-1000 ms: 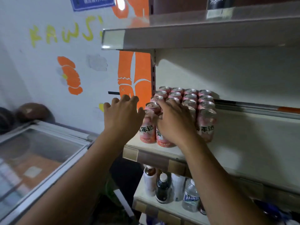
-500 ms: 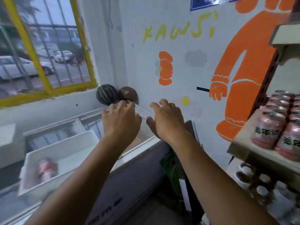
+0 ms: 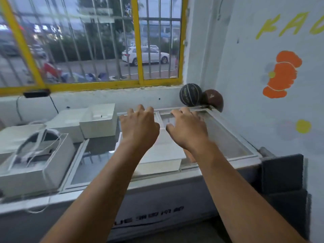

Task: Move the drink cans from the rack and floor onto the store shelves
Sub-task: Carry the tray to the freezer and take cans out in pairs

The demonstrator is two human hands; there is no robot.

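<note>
No drink can and no store shelf shows in the head view now. My left hand [image 3: 139, 128] and my right hand [image 3: 188, 128] reach forward side by side, palms down, fingers loosely bent, holding nothing. Both hover over a white open box [image 3: 161, 157] that sits on the glass lid of a chest freezer [image 3: 226, 137]. My forearms hide most of the box's inside, so I cannot tell what it holds.
More white boxes [image 3: 98, 121] stand on the freezer at the left, one with white straps [image 3: 35, 151]. Two balls [image 3: 191, 94] sit in the corner under the barred yellow window [image 3: 140, 41]. A painted wall [image 3: 280, 76] closes the right side; dark panels [image 3: 282, 174] lean there.
My view has swung left, away from the shelf with the pink cans to the freezer and window. Both hands left the cans and now hover, holding nothing, over the white box.
</note>
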